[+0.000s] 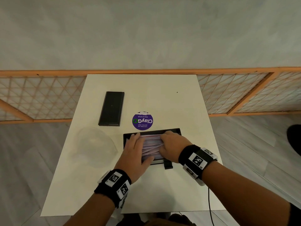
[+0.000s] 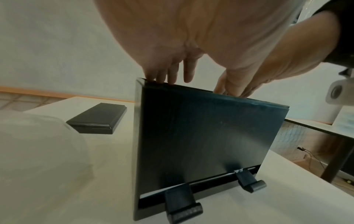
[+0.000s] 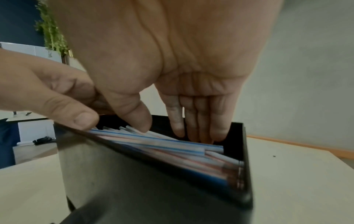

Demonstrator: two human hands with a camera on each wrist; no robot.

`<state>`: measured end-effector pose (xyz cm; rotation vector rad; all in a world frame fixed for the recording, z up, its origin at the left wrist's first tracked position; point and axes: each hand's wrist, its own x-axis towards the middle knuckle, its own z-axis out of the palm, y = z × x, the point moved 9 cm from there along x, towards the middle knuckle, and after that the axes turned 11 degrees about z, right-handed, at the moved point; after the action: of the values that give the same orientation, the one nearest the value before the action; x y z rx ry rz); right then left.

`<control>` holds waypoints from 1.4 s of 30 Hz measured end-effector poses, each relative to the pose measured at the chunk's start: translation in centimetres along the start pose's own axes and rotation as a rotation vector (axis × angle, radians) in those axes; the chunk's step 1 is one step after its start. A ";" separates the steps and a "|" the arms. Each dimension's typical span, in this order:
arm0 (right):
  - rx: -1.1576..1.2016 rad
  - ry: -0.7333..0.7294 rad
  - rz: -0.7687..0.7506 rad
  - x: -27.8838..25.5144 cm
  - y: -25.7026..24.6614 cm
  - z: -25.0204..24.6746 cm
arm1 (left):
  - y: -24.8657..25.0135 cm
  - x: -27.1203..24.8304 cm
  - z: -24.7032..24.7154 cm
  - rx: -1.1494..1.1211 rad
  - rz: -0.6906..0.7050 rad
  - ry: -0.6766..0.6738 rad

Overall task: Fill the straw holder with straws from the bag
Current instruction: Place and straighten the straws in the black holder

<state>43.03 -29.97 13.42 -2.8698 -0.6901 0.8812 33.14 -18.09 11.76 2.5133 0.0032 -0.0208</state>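
A black straw holder (image 1: 174, 130) stands open-topped near the middle of the white table (image 1: 162, 95). It is packed with pink- and blue-striped straws (image 1: 151, 144) lying lengthwise. My left hand (image 1: 138, 141) lies flat on the left part of the straws, fingers straight. My right hand (image 1: 167, 141) reaches in from the right. In the right wrist view its straight fingers (image 3: 199, 128) point down behind the straws (image 3: 172, 147), while its thumb touches them. The left wrist view shows the holder's front wall (image 2: 201, 136) and my left fingers (image 2: 172, 75) at its top rim. A clear plastic bag (image 1: 96, 147) lies left of the holder.
A black lid (image 1: 111, 108) lies flat at the table's back left. A round purple sticker (image 1: 142, 121) sits just behind the holder. A wooden lattice screen (image 1: 40, 98) runs behind the table. A black cable (image 1: 210, 206) hangs off the near right edge.
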 end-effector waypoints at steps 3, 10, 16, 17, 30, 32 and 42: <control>-0.022 -0.053 0.045 0.5 0.3 0.4 | -0.1 0.4 -0.4 0.192 0.051 -0.008; -0.005 -0.182 0.123 1.2 0.0 1.2 | -1.3 0.1 1.3 0.366 0.075 -0.134; -0.035 -0.229 0.142 3.7 -1.0 1.6 | -1.1 -0.1 2.0 0.453 0.112 -0.166; -0.041 -0.232 0.127 3.9 -1.3 1.7 | -1.2 -0.1 2.0 0.460 0.113 -0.166; -0.009 -0.377 0.138 3.6 -1.4 1.2 | -1.3 0.1 2.1 0.444 0.078 -0.143; 0.084 -0.462 0.091 3.4 -2.3 1.0 | -1.2 0.1 2.0 0.426 0.082 -0.128; 0.099 -0.687 0.191 3.3 -2.5 1.3 | -1.2 0.1 2.0 0.421 0.073 -0.120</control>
<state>43.72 -26.38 11.05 -2.5424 -0.3807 1.9019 33.18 -18.26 9.47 2.9262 -0.1575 -0.1574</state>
